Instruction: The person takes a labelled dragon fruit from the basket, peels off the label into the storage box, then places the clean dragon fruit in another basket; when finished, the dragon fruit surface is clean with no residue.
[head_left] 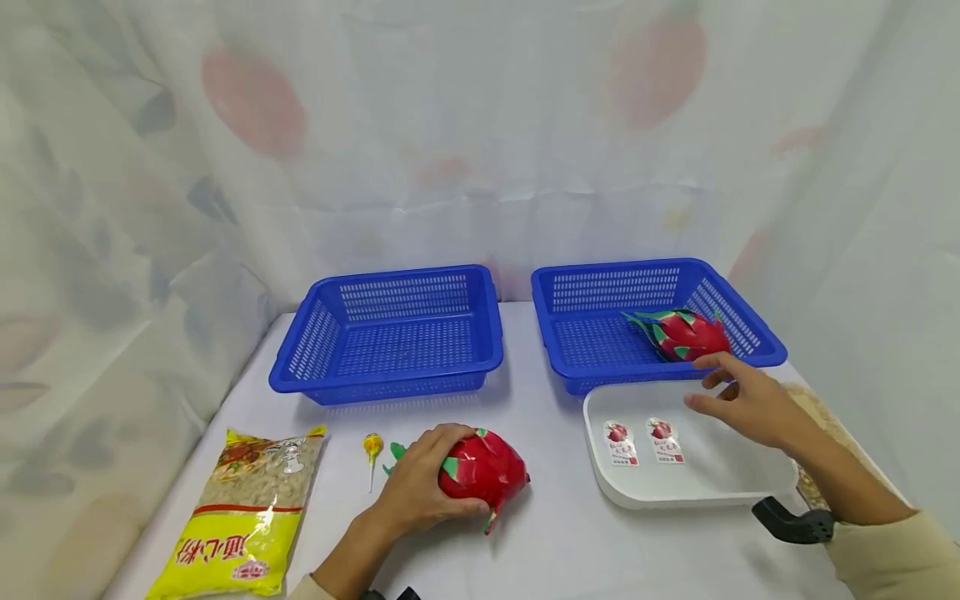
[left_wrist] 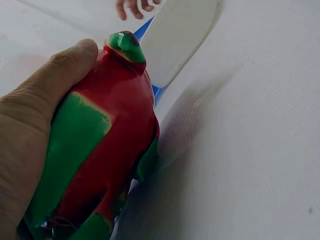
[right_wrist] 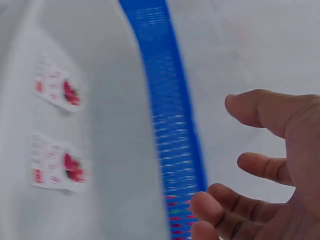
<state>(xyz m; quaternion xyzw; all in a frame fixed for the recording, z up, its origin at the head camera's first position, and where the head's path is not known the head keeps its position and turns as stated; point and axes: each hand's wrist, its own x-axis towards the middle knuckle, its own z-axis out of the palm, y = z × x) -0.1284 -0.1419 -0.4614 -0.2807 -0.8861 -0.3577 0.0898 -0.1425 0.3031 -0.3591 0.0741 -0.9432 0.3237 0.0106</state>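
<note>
In the head view, my left hand (head_left: 420, 487) grips a red dragon fruit (head_left: 491, 468) with green scales, close over the white table. The thumb lies along its near side, as the left wrist view of the dragon fruit (left_wrist: 117, 95) also shows. My right hand (head_left: 750, 406) hovers over the right side of a white tray (head_left: 731, 475), fingers loosely bent and apart, holding nothing. Two dragon-fruit labels (head_left: 665, 442) lie side by side in the tray's left part. Behind it, another dragon fruit (head_left: 693, 336) rests in the right blue basket (head_left: 592, 337).
A second blue basket (head_left: 405, 350) stands at the back left. At the front left lies a yellow bag of pasta (head_left: 247, 517), with a yellow lollipop (head_left: 372, 446) beside it. A beige, grainy-looking pack (head_left: 813, 408) is partly hidden under my right forearm. Curtains surround the table.
</note>
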